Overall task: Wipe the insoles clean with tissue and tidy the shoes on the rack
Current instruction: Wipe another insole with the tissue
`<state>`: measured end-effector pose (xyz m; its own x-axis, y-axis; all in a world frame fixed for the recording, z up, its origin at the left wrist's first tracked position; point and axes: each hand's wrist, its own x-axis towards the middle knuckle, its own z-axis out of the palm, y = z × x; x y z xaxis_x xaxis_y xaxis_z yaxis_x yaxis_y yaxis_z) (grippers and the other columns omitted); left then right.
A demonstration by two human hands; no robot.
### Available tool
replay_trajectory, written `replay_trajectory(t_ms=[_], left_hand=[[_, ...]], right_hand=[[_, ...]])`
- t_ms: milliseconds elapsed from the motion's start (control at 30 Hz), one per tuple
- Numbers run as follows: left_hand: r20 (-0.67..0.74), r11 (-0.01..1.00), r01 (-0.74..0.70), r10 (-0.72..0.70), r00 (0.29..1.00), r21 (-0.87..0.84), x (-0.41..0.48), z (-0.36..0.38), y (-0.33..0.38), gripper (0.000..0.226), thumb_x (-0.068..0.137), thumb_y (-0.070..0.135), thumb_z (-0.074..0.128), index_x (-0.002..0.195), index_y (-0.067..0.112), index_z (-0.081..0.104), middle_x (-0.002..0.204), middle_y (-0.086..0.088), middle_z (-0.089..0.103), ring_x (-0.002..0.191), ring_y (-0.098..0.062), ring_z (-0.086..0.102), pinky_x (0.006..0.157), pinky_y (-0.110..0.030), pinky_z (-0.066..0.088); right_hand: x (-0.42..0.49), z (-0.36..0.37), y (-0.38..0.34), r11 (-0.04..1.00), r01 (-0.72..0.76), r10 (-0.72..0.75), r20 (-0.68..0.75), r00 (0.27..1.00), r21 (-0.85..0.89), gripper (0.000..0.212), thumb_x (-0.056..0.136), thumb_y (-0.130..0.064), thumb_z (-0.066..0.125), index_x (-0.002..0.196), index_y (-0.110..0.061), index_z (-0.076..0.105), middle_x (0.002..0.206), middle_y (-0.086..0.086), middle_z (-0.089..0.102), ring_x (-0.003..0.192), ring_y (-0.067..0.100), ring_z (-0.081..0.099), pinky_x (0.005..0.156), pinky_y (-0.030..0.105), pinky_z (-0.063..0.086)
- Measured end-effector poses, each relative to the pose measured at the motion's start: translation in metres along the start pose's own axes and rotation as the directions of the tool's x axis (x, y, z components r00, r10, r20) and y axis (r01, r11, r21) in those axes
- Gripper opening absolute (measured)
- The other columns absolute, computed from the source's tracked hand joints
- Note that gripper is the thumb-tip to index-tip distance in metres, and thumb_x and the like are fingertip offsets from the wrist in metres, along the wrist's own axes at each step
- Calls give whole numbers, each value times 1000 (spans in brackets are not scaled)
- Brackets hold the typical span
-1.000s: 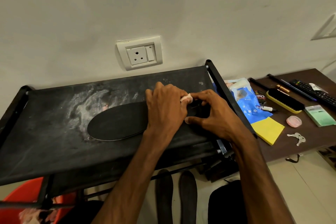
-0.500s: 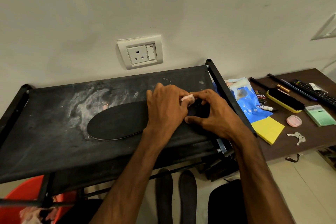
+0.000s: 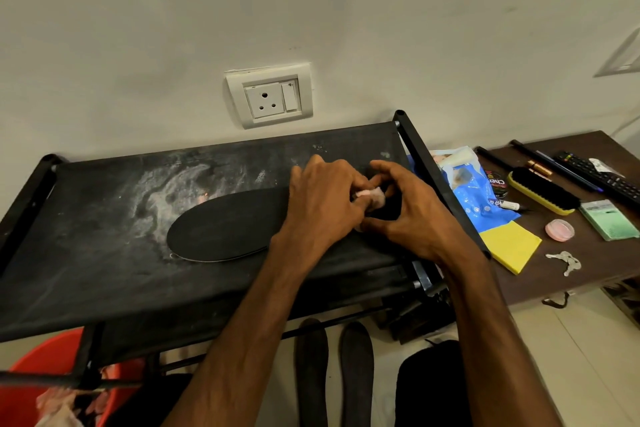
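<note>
Pinching a small wad of tissue in our left hand, we press it on the heel end of the black insole. The insole lies on top of the rack, toe toward 9 o'clock. Our right hand curls thumb and fingers round that heel end. At 7 o'clock an orange bucket holds crumpled pinkish wads. Two more insoles lie on the floor at 6 o'clock.

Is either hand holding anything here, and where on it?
A small tissue wad, over the right end of the insole: the left hand pinches its left side with the fingertips, and the right hand curls a forefinger over its right side.
</note>
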<state>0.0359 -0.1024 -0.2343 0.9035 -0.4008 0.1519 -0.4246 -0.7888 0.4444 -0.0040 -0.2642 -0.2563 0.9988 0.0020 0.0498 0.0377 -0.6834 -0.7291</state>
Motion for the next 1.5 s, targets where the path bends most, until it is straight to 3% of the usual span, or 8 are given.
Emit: replay_trajectory(t_ms=[167,467,633,800,967,1133,1367,1500], left_hand=[[-170,989,96,-76,982,116,3,3,-8,26,94,49,65,118,42,72,107,9,72,106,-20,49,82,-32,31],[214,992,-5,32,976,-124,4,-12,-15,19,84,52,75,100,44,78,92,18,76,93,-3,66,90,-39,56],[-35,993,107,-106,994,41,6,-5,-20,27,87,51,72,114,45,73,110,13,73,109,-17,58,95,-43,49],[-177,963,271,-267,947,0,7,-10,-42,23,89,46,72,110,41,76,106,7,76,103,-19,66,92,-45,53],[-119,954,250,-271,955,-162,3,-33,-53,24,87,43,77,108,33,79,98,11,77,85,-3,68,71,-17,46],[50,938,194,-187,981,-286,-1,-41,-37,20,78,34,86,97,31,81,85,15,76,77,7,68,70,-10,53],[35,868,228,-237,971,-442,-5,-44,-22,11,82,29,83,85,20,77,72,8,75,64,1,71,59,-9,53],[75,839,214,-204,976,-500,-10,-50,-24,7,92,20,73,90,17,79,76,8,77,69,-2,73,72,-17,58]], right_hand=[[-1,0,-4,1000,-26,26,-3,1000,-4,99,70,-32,92,153,-24,37,124,-10,57,108,9,53,99,26,46],[1,-1,-2,1000,-25,25,19,1000,-3,98,72,-28,91,153,-22,36,125,-7,57,108,11,54,97,27,48],[1,0,-3,999,-34,34,13,999,-11,96,71,-31,91,152,-25,38,124,-10,57,108,8,53,96,23,45],[-1,-1,-2,999,-40,40,-7,999,16,94,69,-34,92,149,-26,42,122,-12,58,106,7,54,98,25,47],[-2,-4,-4,999,-43,43,9,999,9,94,71,-34,91,150,-26,41,125,-11,57,107,7,53,100,26,47],[-2,-5,-9,1000,19,-19,-22,1000,-15,92,69,-40,91,148,-31,45,126,-13,55,110,4,51,94,16,45],[5,6,-38,989,142,-131,-196,972,46,29,80,-31,85,107,-27,78,97,-13,73,86,4,67,74,28,60],[6,15,-36,995,86,-92,-139,986,-51,23,86,-23,80,108,-27,78,90,-11,74,78,0,67,75,25,60]])
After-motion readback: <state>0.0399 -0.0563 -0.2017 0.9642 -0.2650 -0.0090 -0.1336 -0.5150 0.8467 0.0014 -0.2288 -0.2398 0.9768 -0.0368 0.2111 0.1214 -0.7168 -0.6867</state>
